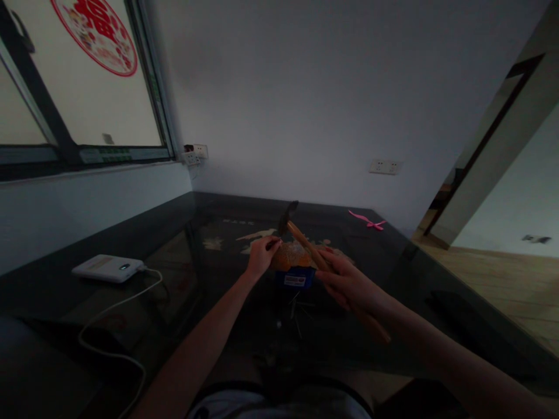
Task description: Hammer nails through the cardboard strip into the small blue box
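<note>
In the head view, my right hand [343, 276] is wrapped round the wooden handle of a hammer [305, 241]. The dark hammer head points away from me, just above and beside the fingers of my left hand [262, 256]. Those fingers are pinched at the left edge of an orange-brown rough piece [292, 256]; whatever small thing they hold is too dim to make out. Beneath that piece is a blue box [296, 277] with a pale label. Several thin nail-like metal pins [297, 311] lie loose on the dark table [244, 326] nearer to me.
On the left of the table lies a white power bank [108, 268] with a white cable [111, 305] trailing towards me. A pink ribbon [371, 224] rests near the far right corner. The wall [279, 116] bounds the back, and a window [96, 81] is at left.
</note>
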{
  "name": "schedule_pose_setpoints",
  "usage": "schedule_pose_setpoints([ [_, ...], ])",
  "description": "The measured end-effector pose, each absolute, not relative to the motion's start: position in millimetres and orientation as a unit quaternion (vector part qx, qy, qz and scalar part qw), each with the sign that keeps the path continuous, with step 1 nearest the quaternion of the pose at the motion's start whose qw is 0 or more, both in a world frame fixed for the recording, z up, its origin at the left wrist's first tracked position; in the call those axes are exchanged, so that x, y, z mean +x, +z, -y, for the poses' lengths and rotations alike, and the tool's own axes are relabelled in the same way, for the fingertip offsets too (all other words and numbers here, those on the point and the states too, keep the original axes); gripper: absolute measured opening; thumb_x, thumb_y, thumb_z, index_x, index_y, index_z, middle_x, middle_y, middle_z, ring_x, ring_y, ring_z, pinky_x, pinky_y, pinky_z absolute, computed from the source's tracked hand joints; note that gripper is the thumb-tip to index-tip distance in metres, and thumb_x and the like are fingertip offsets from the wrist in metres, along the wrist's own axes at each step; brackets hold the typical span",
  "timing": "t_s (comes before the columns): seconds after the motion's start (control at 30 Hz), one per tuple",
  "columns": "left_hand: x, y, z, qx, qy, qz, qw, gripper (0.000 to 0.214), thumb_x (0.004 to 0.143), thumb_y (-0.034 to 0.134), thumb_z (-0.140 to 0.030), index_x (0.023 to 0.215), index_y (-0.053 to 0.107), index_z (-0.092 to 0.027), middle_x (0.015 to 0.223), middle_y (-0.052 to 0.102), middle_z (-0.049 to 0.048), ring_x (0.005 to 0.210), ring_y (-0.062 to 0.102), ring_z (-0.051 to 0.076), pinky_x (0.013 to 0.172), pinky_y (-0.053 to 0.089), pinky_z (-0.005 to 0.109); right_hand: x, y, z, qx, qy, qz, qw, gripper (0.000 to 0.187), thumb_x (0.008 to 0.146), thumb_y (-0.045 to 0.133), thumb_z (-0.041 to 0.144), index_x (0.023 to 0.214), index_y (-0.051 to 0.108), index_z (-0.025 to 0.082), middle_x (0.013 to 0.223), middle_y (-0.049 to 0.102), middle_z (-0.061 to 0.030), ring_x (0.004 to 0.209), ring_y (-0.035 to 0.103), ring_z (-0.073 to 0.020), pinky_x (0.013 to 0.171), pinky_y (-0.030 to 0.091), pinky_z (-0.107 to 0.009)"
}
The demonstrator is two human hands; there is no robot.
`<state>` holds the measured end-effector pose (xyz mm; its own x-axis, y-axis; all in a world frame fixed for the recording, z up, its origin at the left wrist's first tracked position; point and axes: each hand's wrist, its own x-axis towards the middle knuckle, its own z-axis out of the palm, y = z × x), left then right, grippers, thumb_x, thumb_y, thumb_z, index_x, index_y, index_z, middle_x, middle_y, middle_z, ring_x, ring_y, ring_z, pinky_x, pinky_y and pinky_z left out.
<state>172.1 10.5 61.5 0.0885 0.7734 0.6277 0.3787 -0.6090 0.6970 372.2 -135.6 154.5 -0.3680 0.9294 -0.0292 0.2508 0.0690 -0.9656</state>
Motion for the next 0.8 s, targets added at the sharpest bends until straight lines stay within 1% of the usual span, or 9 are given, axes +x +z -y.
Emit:
schedule_pose_setpoints([
  [0.1,171.4,61.5,-9.8,0.714,0.535,-0.417,0.172,0.014,0.080,0.058,-0.026,0.082,0.068,-0.015,0.082,0.071,0.0062,0.077,0.067,0.019,0.074,0.053,0.031,369.2,151.4,135.2,-0.454,0.527,0.644,0.318,0.062,0.078,0.052,0.032,0.134,0.032,0.012,0.037,0.034,0.0150,0.026,0.027,-0.0052,0.025,0.028,-0.014],
  [0.3,171.8,60.9,-10.2,0.726,0.530,-0.400,0.181,0.014,0.082,0.056,-0.025,0.083,0.067,-0.017,0.082,0.071,0.0049,0.077,0.066,0.017,0.075,0.052,0.029,365.0,160.2,137.0,-0.455,0.493,0.651,0.355,0.061,0.079,0.052,0.031,0.134,0.032,0.013,0.039,0.038,0.0138,0.027,0.030,-0.0047,0.026,0.028,-0.014],
  [0.43,171.9,58.8,-12.2,0.724,0.528,-0.409,0.176,0.015,0.081,0.057,-0.026,0.082,0.067,-0.016,0.082,0.071,0.0059,0.076,0.066,0.018,0.074,0.052,0.029,366.4,153.6,136.0,-0.463,0.506,0.651,0.326,0.062,0.078,0.052,0.031,0.133,0.031,0.012,0.039,0.036,0.0147,0.027,0.029,-0.0049,0.025,0.027,-0.014],
  [0.5,171.9,57.5,-13.0,0.722,0.522,-0.422,0.169,0.014,0.079,0.059,-0.027,0.081,0.068,-0.015,0.081,0.071,0.0063,0.075,0.066,0.019,0.072,0.053,0.030,367.9,148.8,135.4,-0.467,0.512,0.648,0.315,0.061,0.078,0.052,0.032,0.132,0.033,0.012,0.039,0.036,0.0148,0.026,0.030,-0.0046,0.025,0.028,-0.014],
  [0.7,172.9,57.9,-11.5,0.726,0.530,-0.407,0.164,0.012,0.080,0.058,-0.025,0.079,0.067,-0.017,0.082,0.071,0.0052,0.076,0.066,0.018,0.074,0.052,0.030,368.9,156.4,138.1,-0.462,0.481,0.659,0.349,0.059,0.080,0.051,0.030,0.134,0.032,0.014,0.040,0.037,0.0139,0.027,0.030,-0.0046,0.026,0.027,-0.014],
  [0.8,172.6,58.5,-10.4,0.724,0.527,-0.415,0.163,0.013,0.080,0.058,-0.026,0.079,0.066,-0.017,0.083,0.071,0.0054,0.077,0.066,0.018,0.074,0.052,0.029,368.1,156.7,138.5,-0.467,0.482,0.659,0.340,0.060,0.080,0.052,0.028,0.134,0.031,0.013,0.040,0.036,0.0140,0.027,0.031,-0.0048,0.026,0.028,-0.014],
])
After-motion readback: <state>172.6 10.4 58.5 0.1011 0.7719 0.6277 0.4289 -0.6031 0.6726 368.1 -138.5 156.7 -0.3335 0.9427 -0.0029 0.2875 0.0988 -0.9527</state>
